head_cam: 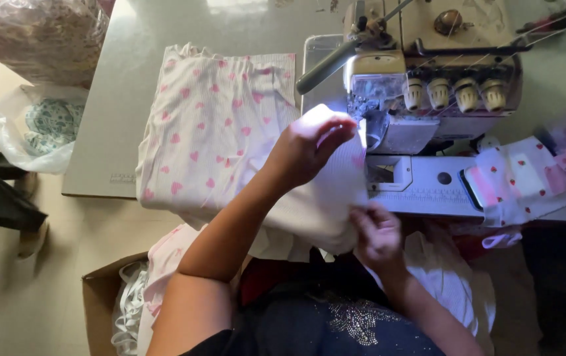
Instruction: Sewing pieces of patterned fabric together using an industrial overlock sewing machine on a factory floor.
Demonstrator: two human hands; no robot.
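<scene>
The person is feeding a white ribbed cotton fabric piece (pixel 316 211) into a beige industrial overlock sewing machine (pixel 428 92) standing on a pale grey work table (pixel 118 99). The left hand (pixel 309 145) is lying on top of the cloth right beside the lit needle area, its fingers curled down and pressing the fabric rather than gripping it. The right hand (pixel 377 234) is pinching the near edge of the same piece at the table's front, thumb and fingers closed on the cloth.

The fabric is draping from the machine bed over the table edge toward the person's lap. Left of it a folded white garment with pink heart print (pixel 210 125) is lying on the table, and a stack of small white strawberry-print pieces (pixel 520 178) is resting at the right (partly hanging over the edge).

The risk here looks plain: the left fingertips are sitting very close to the presser foot, so a sudden pull could carry them under it. Uneven tension between the two hands could also skew the seam or bunch the cloth.
</scene>
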